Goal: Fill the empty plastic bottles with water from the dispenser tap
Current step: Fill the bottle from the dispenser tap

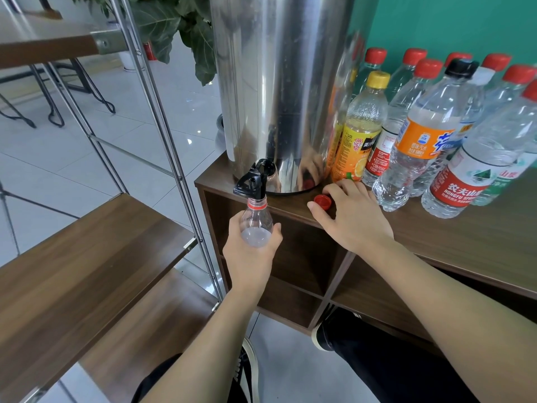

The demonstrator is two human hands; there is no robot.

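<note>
Left hand (250, 251) grips bottle (256, 225) under tap (252, 181); wooden cabinet (453, 237), tiled floor (72, 141).

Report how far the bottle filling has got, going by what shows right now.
Done: one bottle is uncapped, its red cap lying on the cabinet top.
In hand: the left hand holds that bottle with its mouth under the black tap; some water seems to be inside. The right hand rests beside the cap.
Left: the capped bottles beside the dispenser; their fill levels are unclear.
</note>
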